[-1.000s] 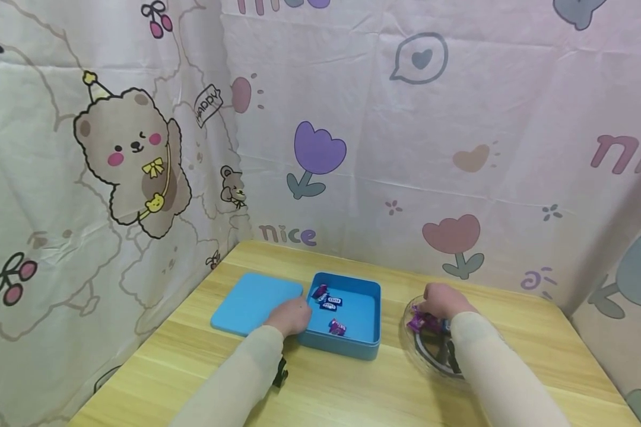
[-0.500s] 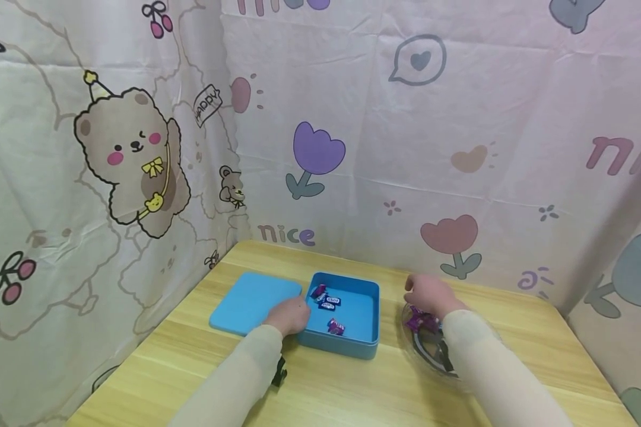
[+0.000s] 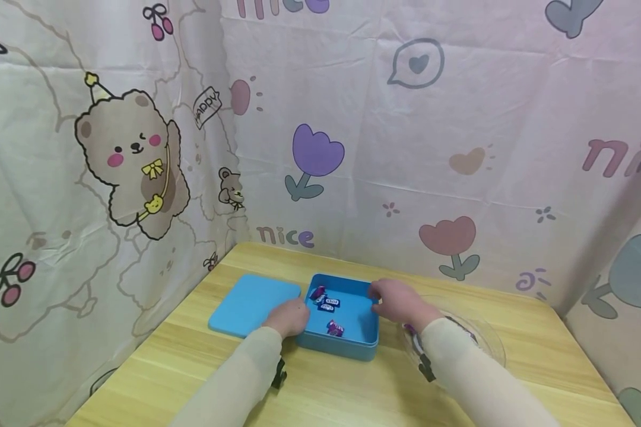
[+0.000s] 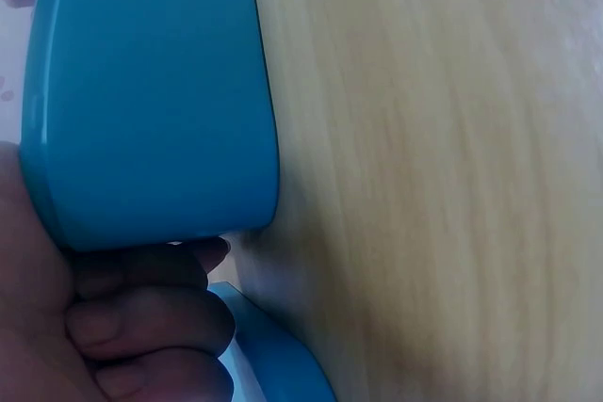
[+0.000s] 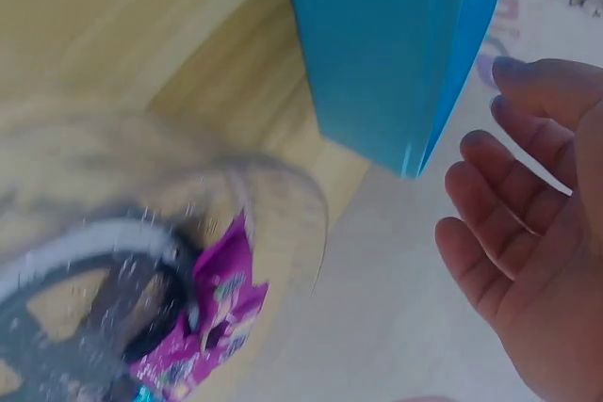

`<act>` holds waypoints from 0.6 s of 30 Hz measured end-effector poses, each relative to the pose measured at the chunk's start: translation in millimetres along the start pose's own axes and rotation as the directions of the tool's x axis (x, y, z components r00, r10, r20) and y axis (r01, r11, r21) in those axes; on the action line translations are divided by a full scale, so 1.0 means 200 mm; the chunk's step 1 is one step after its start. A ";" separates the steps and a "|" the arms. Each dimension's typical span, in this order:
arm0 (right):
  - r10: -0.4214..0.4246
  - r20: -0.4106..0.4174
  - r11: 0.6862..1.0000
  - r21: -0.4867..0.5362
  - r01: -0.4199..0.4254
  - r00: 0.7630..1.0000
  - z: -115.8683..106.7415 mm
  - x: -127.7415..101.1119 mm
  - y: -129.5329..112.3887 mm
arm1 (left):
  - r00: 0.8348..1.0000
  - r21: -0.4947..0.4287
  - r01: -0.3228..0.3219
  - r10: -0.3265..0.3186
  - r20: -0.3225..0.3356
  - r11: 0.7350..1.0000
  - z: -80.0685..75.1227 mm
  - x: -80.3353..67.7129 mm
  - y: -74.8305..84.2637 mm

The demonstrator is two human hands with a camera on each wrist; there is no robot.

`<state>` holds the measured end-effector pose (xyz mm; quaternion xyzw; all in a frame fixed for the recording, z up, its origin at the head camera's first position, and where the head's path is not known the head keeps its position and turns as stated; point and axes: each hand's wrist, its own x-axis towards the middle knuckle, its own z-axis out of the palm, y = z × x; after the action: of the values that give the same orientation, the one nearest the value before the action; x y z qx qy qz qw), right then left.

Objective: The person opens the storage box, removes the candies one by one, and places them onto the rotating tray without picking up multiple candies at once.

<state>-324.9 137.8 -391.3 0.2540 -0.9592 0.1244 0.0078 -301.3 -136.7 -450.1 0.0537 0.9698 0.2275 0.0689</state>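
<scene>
My left hand (image 3: 290, 318) grips the left edge of an open square blue box (image 3: 338, 346); the left wrist view (image 4: 151, 313) shows curled fingers against its side wall (image 4: 155, 101). Several small wrapped candies (image 3: 329, 302), purple and dark blue, lie inside the box. My right hand (image 3: 397, 301) is at the box's far right rim, thumb and forefinger a little apart. In the right wrist view its fingers (image 5: 509, 181) are loosely bent and the palm shows no object. A clear plastic bowl (image 3: 495, 339) sits under my right forearm, with purple-wrapped candy (image 5: 224, 294) inside.
A flat blue lid (image 3: 246, 303) lies left of the box on the wooden table (image 3: 352, 388). A dark ring with a pale band (image 5: 122, 237) shows in the bowl. Printed cloth (image 3: 363, 118) hangs close behind the table and on both sides.
My right hand has lifted from the candies in the bowl and moved left to the box's right rim. The left hand and the box have stayed put.
</scene>
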 end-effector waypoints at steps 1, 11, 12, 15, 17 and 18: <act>-0.011 0.010 1.000 0.017 0.011 1.000 0.01 0.00 -0.02 | 1.000 -0.005 0.005 -0.005 -0.001 1.000 0.00 0.00 0.00; -0.092 0.147 0.994 0.076 0.082 0.985 0.10 0.02 -0.19 | 1.000 0.005 0.003 -0.003 -0.006 1.000 -0.01 0.00 0.00; -0.086 0.162 0.994 0.078 0.075 0.983 0.11 0.02 -0.20 | 1.000 0.008 0.001 -0.001 -0.007 1.000 -0.01 0.00 0.00; -0.074 0.197 0.995 0.074 0.061 0.978 0.15 0.04 -0.24 | 1.000 0.007 -0.008 0.008 -0.010 1.000 -0.01 -0.01 0.00; -0.074 0.210 0.996 0.062 0.062 0.975 0.18 0.06 -0.26 | 1.000 0.007 -0.015 0.015 -0.010 1.000 -0.01 -0.01 0.00; -0.078 0.213 0.996 0.055 0.068 0.974 0.20 0.07 -0.26 | 1.000 0.009 -0.018 0.018 -0.007 1.000 -0.01 -0.01 0.01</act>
<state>-308.7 77.3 -416.2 0.3010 -0.9412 0.1183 -0.0975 -298.6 -137.0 -447.5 0.0617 0.9706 0.2241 0.0631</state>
